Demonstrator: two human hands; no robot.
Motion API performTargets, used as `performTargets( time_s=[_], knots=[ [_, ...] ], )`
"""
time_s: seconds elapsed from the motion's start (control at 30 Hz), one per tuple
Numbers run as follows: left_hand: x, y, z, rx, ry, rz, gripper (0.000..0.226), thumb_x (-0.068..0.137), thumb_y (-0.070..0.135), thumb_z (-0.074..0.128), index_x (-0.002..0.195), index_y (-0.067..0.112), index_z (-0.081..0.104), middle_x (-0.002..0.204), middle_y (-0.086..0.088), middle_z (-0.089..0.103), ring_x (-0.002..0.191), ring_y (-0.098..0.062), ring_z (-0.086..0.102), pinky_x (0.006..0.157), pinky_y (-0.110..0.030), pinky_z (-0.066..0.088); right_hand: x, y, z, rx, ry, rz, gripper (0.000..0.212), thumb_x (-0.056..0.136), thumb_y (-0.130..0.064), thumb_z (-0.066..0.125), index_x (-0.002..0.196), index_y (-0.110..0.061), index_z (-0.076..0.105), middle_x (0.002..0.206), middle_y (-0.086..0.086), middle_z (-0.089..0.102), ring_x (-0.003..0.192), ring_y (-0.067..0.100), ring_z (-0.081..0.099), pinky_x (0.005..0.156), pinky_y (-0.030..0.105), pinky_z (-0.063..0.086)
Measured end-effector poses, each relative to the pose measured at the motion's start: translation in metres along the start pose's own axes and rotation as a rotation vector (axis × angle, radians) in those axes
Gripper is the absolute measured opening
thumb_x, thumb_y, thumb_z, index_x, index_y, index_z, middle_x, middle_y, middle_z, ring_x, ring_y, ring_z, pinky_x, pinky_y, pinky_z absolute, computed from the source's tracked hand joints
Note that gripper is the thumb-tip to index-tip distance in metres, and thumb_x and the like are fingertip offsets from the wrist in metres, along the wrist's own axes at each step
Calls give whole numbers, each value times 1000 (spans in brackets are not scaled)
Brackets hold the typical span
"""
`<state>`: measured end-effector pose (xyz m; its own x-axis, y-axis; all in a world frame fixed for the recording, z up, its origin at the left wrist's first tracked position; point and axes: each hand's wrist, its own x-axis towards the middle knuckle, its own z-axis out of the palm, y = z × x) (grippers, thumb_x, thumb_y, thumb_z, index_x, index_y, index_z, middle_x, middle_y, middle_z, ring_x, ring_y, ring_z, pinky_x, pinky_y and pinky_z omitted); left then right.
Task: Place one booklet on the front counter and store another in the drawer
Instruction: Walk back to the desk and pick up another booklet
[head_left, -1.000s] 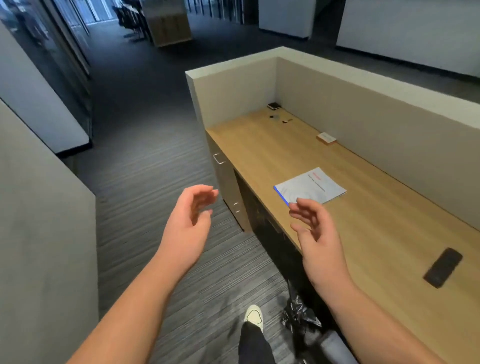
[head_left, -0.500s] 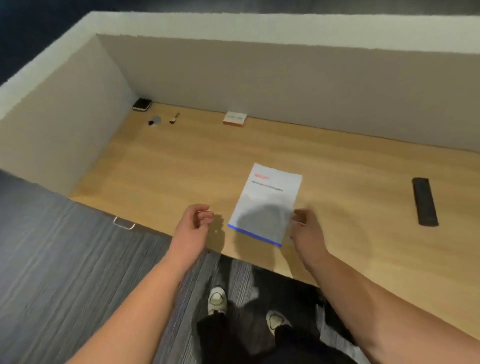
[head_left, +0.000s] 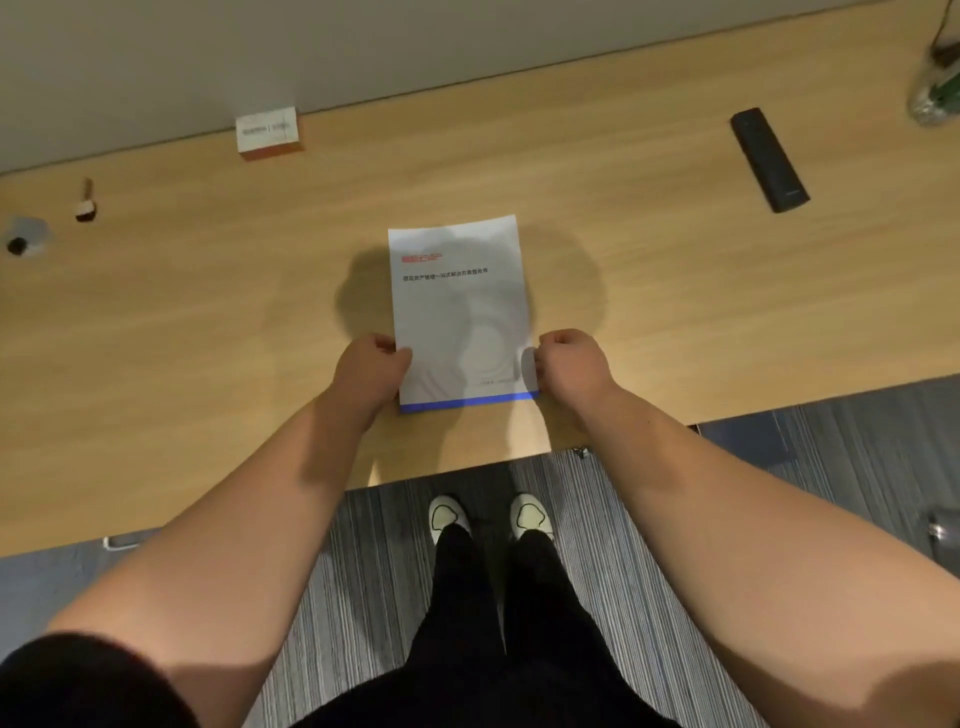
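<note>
A white booklet (head_left: 457, 306) with a red logo, a line of dark text and a blue bottom band lies flat on the wooden desk (head_left: 208, 338), near its front edge. My left hand (head_left: 370, 371) pinches the booklet's lower left edge, thumb on the cover. My right hand (head_left: 569, 366) pinches its lower right edge the same way. Whether it is one booklet or a stack I cannot tell. A drawer handle (head_left: 120, 543) shows below the desk's front edge at the left.
A black remote (head_left: 770, 159) lies at the right of the desk, a small white and orange box (head_left: 268, 132) against the back panel, small dark items (head_left: 85, 200) at the far left, a glass vase (head_left: 935, 88) at the far right. My shoes (head_left: 488, 517) stand on striped carpet.
I have stepped up square to the desk and looked straight down. Both hands moved from open in the air onto the booklet's lower side edges and closed on them.
</note>
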<state>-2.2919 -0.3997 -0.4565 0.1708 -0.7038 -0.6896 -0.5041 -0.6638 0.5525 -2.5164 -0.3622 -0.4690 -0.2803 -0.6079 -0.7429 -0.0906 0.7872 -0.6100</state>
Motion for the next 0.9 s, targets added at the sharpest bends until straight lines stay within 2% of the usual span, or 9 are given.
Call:
performTargets(
  time_s=[0.07, 0.17, 0.3, 0.43, 0.53, 0.6, 0.67, 0.8, 0.9],
  knots=[
    [1, -2, 0, 8, -54, 12, 34, 88, 17, 54, 121, 10, 54, 124, -15, 64, 109, -35, 64, 93, -53, 54, 11, 7, 3, 20, -32, -3, 5, 63, -12, 41, 64, -17, 43, 71, 10, 39, 72, 26, 34, 63, 39, 33],
    [-18, -7, -2, -84, -94, 13, 25, 93, 6, 45, 116, 14, 49, 121, -13, 62, 106, -33, 64, 91, -56, 55, -8, 2, 1, 100, -101, -16, 7, 76, -8, 50, 73, -14, 53, 77, 18, 51, 73, 29, 48, 66, 43, 46],
    [-62, -18, -23, -276, -46, 33, 24, 96, 3, 40, 114, 18, 46, 112, -13, 63, 91, -31, 68, 82, -55, 58, -47, -7, 1, 87, -150, -117, 37, 91, -6, 57, 127, 0, 56, 95, 18, 64, 84, 29, 60, 81, 40, 52],
    [-122, -31, -73, -511, 47, 87, 30, 97, -1, 39, 119, 18, 49, 97, -10, 71, 72, -20, 73, 59, -38, 61, -112, -35, 12, -40, -234, -328, 50, 91, -23, 58, 138, -8, 49, 105, 3, 61, 107, 29, 63, 100, 46, 50],
    [-177, -50, -121, -543, 111, 188, 27, 99, 0, 41, 119, 15, 49, 82, -8, 74, 61, -14, 72, 49, -31, 58, -172, -60, 32, 36, -457, -379, 37, 94, -18, 51, 130, -15, 55, 115, 7, 67, 102, 25, 68, 89, 45, 58],
    [-213, -71, -152, -575, 143, 259, 24, 99, 1, 43, 117, 15, 52, 70, -3, 76, 53, -11, 69, 46, -26, 55, -211, -71, 52, 18, -588, -449, 30, 95, -8, 43, 116, -15, 63, 115, 18, 70, 100, 35, 70, 85, 53, 58],
    [-245, -93, -178, -606, 171, 293, 21, 99, 4, 45, 113, 16, 55, 61, 0, 74, 45, -10, 63, 42, -19, 47, -246, -73, 73, 17, -636, -508, 28, 97, -3, 43, 118, -12, 60, 113, 19, 71, 99, 37, 71, 85, 59, 55],
    [-302, -155, -228, -675, 234, 347, 25, 89, 25, 57, 111, 33, 66, 89, -19, 55, 69, -28, 40, 60, -36, 29, -309, -55, 128, 18, -668, -594, 25, 97, -3, 47, 108, -22, 60, 82, 1, 75, 68, 15, 70, 75, 49, 58],
    [-333, -207, -258, -702, 267, 363, 25, 94, 25, 54, 112, 37, 67, 92, -16, 57, 64, -26, 40, 56, -32, 31, -348, -34, 171, 3, -701, -640, 25, 96, -1, 49, 110, -18, 61, 67, -3, 73, 58, 10, 68, 62, 33, 57]
  ],
)
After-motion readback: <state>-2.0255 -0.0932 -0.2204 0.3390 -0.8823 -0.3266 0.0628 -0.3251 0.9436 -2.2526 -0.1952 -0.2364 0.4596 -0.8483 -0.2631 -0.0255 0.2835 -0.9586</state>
